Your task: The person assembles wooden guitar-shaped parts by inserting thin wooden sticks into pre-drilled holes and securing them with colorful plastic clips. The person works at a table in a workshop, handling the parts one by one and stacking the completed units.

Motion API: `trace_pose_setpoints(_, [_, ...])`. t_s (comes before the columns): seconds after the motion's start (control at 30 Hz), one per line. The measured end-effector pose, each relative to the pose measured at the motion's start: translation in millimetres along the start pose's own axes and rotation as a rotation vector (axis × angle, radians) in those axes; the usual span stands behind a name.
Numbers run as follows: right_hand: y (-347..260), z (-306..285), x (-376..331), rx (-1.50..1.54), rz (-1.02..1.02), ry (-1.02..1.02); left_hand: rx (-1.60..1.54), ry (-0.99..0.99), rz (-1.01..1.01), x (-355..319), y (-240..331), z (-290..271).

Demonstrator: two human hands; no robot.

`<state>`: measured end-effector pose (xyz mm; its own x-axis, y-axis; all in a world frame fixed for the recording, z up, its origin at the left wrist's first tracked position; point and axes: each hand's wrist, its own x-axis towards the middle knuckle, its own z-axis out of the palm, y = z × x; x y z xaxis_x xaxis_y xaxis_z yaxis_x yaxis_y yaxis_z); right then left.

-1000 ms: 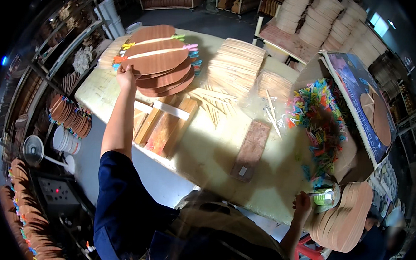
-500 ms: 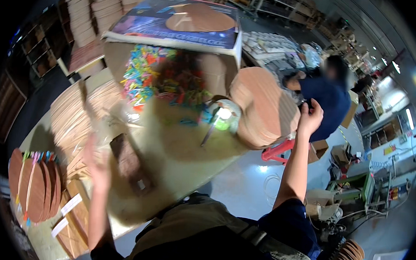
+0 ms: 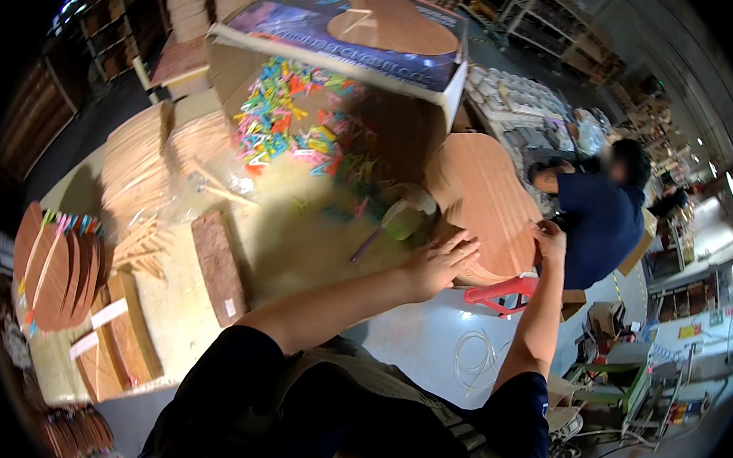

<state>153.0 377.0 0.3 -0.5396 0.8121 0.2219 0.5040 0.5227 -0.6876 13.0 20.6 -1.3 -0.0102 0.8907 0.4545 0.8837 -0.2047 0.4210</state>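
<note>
Wooden and thin, the stack of guitar-body-shaped plywood cutouts [image 3: 481, 204] sits at the near right corner of the pale worktop surface [image 3: 298, 242], overhanging it above a red plastic stool [image 3: 501, 293]. The left hand [image 3: 438, 264] lies flat against the stack's near-left edge with its fingers [image 3: 464, 249] spread and open, pinching nothing. The right hand [image 3: 550, 240] is at the stack's right edge, fingers curled onto the rim; whether they grip a single sheet or the whole pile cannot be told. Judging by their look, the sheets are stiff, light one at a time but weighty as a pile, smooth enough to slide over one another, and liable to chip at the narrow waist; a hold on two opposite edges, at the wide lower bout, seems soundest. Just left of the stack stand a small green pot [image 3: 405, 223] and a brush [image 3: 376, 236]. Beyond the stack lies a heap of bright multicoloured plastic clips [image 3: 294, 115], and above that a large printed cardboard box lid [image 3: 354, 27]. Far left of the stack are fanned bundles of thin wooden strips [image 3: 140, 165]. Right of the stack a person in a dark blue shirt [image 3: 602, 222] bends over.
</note>
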Motion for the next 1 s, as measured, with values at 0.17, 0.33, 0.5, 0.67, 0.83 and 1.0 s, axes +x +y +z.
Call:
trace_pose_setpoints(0.17, [-14, -17, -8, 0.106, 0.018, 0.115, -0.013, -0.001, -0.027, -4, 0, -3])
trace_pose_setpoints(0.33, [-68, -60, -46, 0.996, 0.089, 0.135, -0.098, 0.074, -0.058, -10, -3, -3])
trace_pose_setpoints(0.5, [-114, -27, -111, 0.903, -0.030, 0.322, -0.571, 0.575, -0.418, -36, 13, -43])
trace_pose_setpoints(0.67, [-184, 115, -198, 1.058, 0.136, -0.191, -1.124, 1.080, -0.608, -165, -5, -96])
trace_pose_setpoints(0.83, [-233, 277, -197, 0.191, -0.422, -0.226, -0.806, 1.189, -0.888, -312, 18, -139])
trace_pose_setpoints(1.0, [-249, 347, -179, -0.386, -0.071, -0.202, -0.845, 1.232, -0.972, -399, 33, -117])
